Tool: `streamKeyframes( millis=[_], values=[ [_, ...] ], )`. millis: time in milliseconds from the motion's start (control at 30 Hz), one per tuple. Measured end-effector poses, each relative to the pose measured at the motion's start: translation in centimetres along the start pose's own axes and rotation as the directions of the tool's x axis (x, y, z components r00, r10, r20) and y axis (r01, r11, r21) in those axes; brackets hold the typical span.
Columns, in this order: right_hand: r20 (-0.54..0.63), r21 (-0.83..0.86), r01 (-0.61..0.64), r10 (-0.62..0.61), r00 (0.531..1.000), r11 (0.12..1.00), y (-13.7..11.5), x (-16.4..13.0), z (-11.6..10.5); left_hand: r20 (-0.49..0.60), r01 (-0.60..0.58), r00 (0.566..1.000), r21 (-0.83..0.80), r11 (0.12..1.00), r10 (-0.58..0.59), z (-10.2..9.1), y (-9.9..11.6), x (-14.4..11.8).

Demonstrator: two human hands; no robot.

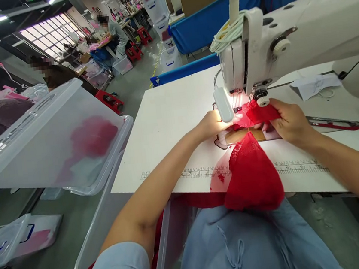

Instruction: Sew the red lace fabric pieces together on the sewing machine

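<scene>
A white sewing machine [313, 28] stands over the white table, its lamp [223, 103] lighting the needle area. Red lace fabric [244, 118] lies under the needle. My left hand [214, 124] rests at its left side, the fingertips partly hidden behind the lamp. On the right, my right hand [291, 121] grips the fabric's edge between thumb and fingers. A red cup-shaped piece [257, 175] hangs from the sewing area over the table's front edge, and sheer pink cloth [221, 173] lies beside it.
Red-handled snips [333, 122] and a white paper label [315, 85] lie right of my right hand. A ruler strip [203, 172] runs along the tabletop [162, 123]. Clear plastic bins [53, 136] stand to the left. People sit at other stations behind.
</scene>
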State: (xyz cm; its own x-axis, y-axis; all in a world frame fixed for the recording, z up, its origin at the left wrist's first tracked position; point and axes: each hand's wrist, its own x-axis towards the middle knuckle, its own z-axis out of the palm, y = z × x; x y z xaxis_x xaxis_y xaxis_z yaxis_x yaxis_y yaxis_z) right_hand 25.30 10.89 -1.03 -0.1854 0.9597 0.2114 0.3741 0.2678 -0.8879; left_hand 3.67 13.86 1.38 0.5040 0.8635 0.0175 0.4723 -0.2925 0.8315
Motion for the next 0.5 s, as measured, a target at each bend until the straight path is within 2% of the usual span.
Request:
streamKeyframes(
  millis=[100, 267, 500],
  values=[
    [-0.022, 0.004, -0.006, 0.006, 1.000, 1.000, -0.37, -0.13, -0.04, 0.004, 0.005, 1.000, 0.050, 0.999, -0.005, -0.50, -0.11, 0.21],
    [-0.150, -0.089, 0.089, -0.102, 0.983, 0.992, -0.75, -0.19, -0.25, 0.015, -0.075, 0.997, 0.168, 0.983, 0.074, -0.88, 0.03, 0.11],
    [-0.098, -0.123, 0.135, -0.147, 0.984, 0.983, -0.02, -0.08, -0.33, 0.047, -0.149, 0.989, 0.247, 0.957, 0.142, -0.83, 0.14, -0.57]
  ],
)
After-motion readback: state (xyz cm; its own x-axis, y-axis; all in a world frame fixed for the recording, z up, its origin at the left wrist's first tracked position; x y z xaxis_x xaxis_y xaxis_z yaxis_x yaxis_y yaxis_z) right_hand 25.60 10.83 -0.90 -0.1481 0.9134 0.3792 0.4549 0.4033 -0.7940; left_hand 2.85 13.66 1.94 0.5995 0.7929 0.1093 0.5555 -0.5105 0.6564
